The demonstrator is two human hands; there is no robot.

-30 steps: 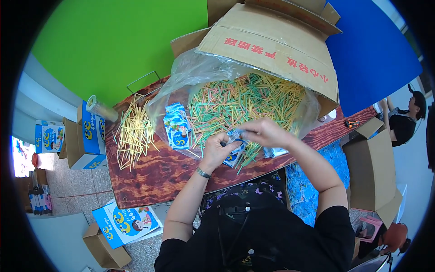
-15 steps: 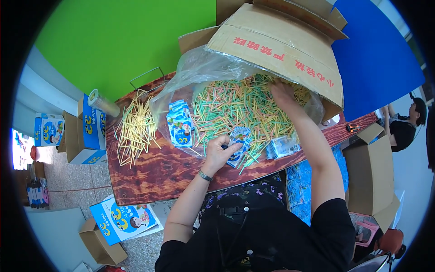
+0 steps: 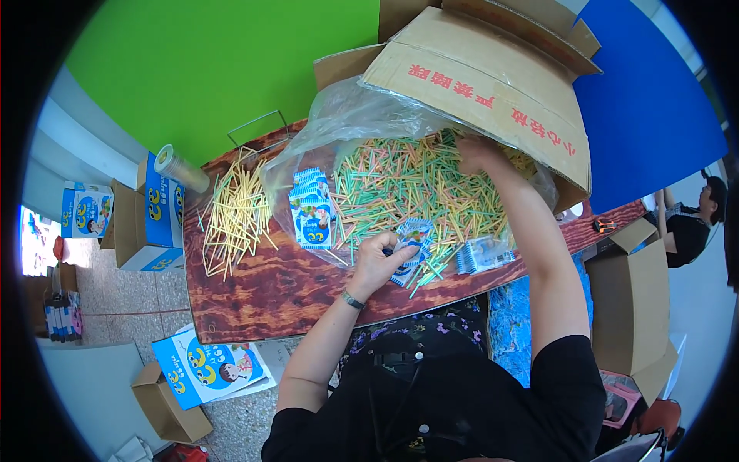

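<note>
My left hand (image 3: pixel 379 260) grips a small blue-and-white printed packet (image 3: pixel 410 240) near the front of the wooden table (image 3: pixel 269 289). My right hand (image 3: pixel 476 152) reaches far into a big heap of green, yellow and orange sticks (image 3: pixel 400 189) lying on a clear plastic bag (image 3: pixel 346 123), its fingers down among the sticks. Whether it holds any I cannot tell. A stack of blue printed packets (image 3: pixel 312 208) stands left of the heap. A few more packets (image 3: pixel 483 254) lie at the table's front edge on the right.
A large open cardboard box (image 3: pixel 493 85) lies tipped at the back right. A separate pile of yellow sticks (image 3: pixel 235 215) and a tape roll (image 3: pixel 178 168) sit on the left. Blue printed cartons (image 3: pixel 158 212) and cardboard boxes (image 3: pixel 627 292) stand around on the floor. Another person (image 3: pixel 689 219) sits at the far right.
My right hand left the packet and stretched up into the stick heap. My left hand kept the packet and stayed near the table's front.
</note>
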